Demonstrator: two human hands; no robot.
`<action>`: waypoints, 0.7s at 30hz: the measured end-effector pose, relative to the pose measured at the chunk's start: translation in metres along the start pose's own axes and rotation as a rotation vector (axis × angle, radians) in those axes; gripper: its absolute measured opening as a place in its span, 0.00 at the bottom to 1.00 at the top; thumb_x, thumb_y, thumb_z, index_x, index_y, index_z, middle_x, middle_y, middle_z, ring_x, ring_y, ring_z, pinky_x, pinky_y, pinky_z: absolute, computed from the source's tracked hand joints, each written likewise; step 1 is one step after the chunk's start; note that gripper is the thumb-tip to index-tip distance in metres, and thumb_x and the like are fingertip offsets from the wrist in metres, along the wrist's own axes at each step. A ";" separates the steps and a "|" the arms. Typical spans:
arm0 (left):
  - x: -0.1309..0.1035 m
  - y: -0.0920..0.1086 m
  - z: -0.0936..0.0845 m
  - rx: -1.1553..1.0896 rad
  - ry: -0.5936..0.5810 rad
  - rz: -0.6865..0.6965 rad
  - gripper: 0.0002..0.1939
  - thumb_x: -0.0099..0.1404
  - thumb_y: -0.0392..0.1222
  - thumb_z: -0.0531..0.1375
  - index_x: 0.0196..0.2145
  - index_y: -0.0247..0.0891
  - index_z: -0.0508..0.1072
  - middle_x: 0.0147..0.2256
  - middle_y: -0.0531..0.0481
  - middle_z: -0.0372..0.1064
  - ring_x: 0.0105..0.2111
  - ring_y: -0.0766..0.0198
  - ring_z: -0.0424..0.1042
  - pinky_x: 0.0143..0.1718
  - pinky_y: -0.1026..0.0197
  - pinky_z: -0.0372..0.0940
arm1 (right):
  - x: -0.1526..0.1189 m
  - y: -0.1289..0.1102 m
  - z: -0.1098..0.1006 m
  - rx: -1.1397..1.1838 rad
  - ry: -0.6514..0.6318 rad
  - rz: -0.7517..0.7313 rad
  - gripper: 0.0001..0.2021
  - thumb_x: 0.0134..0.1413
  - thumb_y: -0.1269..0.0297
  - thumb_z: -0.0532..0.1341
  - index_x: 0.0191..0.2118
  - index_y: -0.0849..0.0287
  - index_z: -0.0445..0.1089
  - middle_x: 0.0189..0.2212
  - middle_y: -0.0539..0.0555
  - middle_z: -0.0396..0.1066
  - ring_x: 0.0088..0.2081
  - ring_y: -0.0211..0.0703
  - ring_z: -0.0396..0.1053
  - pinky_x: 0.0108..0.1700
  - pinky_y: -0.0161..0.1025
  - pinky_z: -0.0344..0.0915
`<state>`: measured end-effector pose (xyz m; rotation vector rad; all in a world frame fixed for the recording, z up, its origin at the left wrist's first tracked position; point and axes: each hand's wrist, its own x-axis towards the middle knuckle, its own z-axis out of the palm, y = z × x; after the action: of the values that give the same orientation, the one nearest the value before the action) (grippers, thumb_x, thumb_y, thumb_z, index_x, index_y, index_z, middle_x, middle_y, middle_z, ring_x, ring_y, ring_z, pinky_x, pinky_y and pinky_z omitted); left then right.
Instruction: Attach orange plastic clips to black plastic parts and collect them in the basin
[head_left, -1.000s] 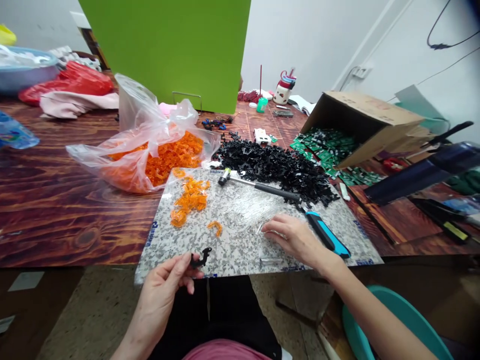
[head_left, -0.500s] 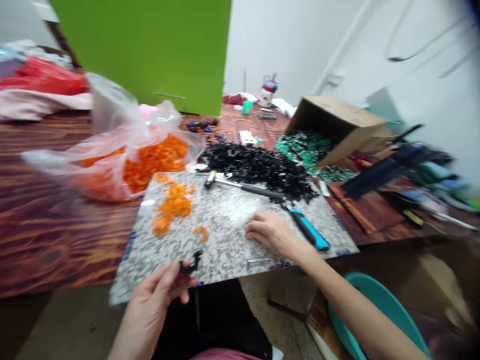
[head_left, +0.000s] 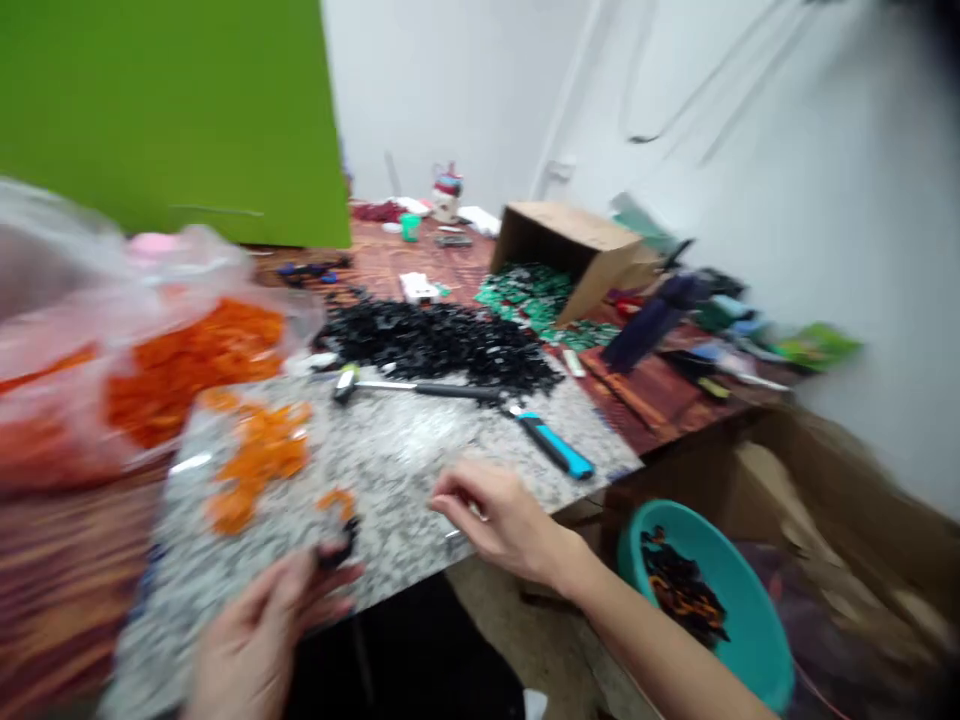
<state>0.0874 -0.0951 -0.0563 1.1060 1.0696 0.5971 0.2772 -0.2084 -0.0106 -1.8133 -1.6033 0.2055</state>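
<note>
My left hand (head_left: 281, 610), blurred, pinches a small black plastic piece (head_left: 341, 545) over the front edge of the speckled board (head_left: 397, 450). Just beyond that piece lies a single orange curved piece (head_left: 336, 498). My right hand (head_left: 487, 510) hovers at the board's front edge with its fingers curled together; a small pale thing shows at the fingertips, too blurred to name. A heap of orange pieces (head_left: 259, 455) is on the left of the board. A hammer (head_left: 420, 388) and a blue-and-black cutter (head_left: 555, 445) lie in front of a pile of black pieces (head_left: 442, 340).
At the left, a clear bag (head_left: 60, 350) holds orange pieces. A cardboard box (head_left: 574, 225) tipped on its side spills green pieces (head_left: 529, 290). A teal basin (head_left: 750, 610) with black and orange pieces stands low at the right. A green panel (head_left: 172, 120) rises behind.
The view has turned to the right, and more of the basin shows. My right hand has moved toward the board's front edge, its fingers curled. My left hand still holds the black piece.
</note>
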 end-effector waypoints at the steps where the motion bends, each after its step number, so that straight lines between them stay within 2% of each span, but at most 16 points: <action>1: -0.005 0.003 0.005 -0.051 -0.048 -0.014 0.22 0.49 0.57 0.67 0.32 0.34 0.78 0.33 0.44 0.79 0.31 0.51 0.78 0.27 0.60 0.74 | -0.004 -0.010 0.006 0.071 0.040 0.019 0.05 0.61 0.68 0.55 0.33 0.59 0.65 0.25 0.48 0.65 0.26 0.33 0.63 0.30 0.29 0.59; 2: -0.009 0.005 0.009 -0.102 -0.082 0.002 0.20 0.50 0.55 0.67 0.32 0.34 0.78 0.34 0.44 0.79 0.32 0.53 0.78 0.28 0.61 0.74 | -0.007 -0.019 0.012 0.123 0.071 0.024 0.05 0.60 0.69 0.56 0.32 0.59 0.65 0.24 0.47 0.65 0.25 0.33 0.63 0.28 0.29 0.59; 4: -0.012 0.007 0.015 -0.161 -0.118 0.031 0.17 0.53 0.52 0.66 0.30 0.33 0.79 0.31 0.45 0.79 0.28 0.58 0.78 0.28 0.63 0.73 | -0.011 -0.031 0.025 0.199 0.110 0.013 0.04 0.58 0.71 0.57 0.32 0.59 0.66 0.23 0.48 0.65 0.24 0.33 0.62 0.27 0.29 0.59; 9: -0.020 0.004 0.012 -0.241 -0.155 0.063 0.14 0.59 0.49 0.63 0.33 0.33 0.79 0.31 0.46 0.78 0.28 0.62 0.77 0.32 0.64 0.72 | -0.013 -0.043 0.051 0.248 0.124 -0.019 0.04 0.57 0.73 0.57 0.31 0.59 0.66 0.23 0.48 0.67 0.22 0.32 0.63 0.26 0.29 0.59; 14: -0.025 0.000 0.009 -0.357 -0.203 0.038 0.14 0.61 0.48 0.61 0.35 0.34 0.80 0.30 0.46 0.79 0.29 0.62 0.77 0.33 0.64 0.72 | -0.013 -0.042 0.057 0.230 0.113 -0.033 0.05 0.57 0.73 0.57 0.30 0.60 0.65 0.23 0.48 0.67 0.22 0.32 0.63 0.26 0.29 0.60; 21: -0.028 0.002 0.010 -0.343 -0.190 0.009 0.13 0.59 0.47 0.63 0.35 0.34 0.80 0.30 0.47 0.79 0.29 0.61 0.77 0.36 0.61 0.73 | -0.015 -0.041 0.061 0.233 0.121 -0.018 0.05 0.56 0.73 0.58 0.30 0.59 0.66 0.22 0.48 0.66 0.21 0.32 0.62 0.25 0.29 0.60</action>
<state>0.0857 -0.1221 -0.0429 0.8485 0.7642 0.6413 0.2078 -0.1991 -0.0371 -1.6020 -1.4473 0.2587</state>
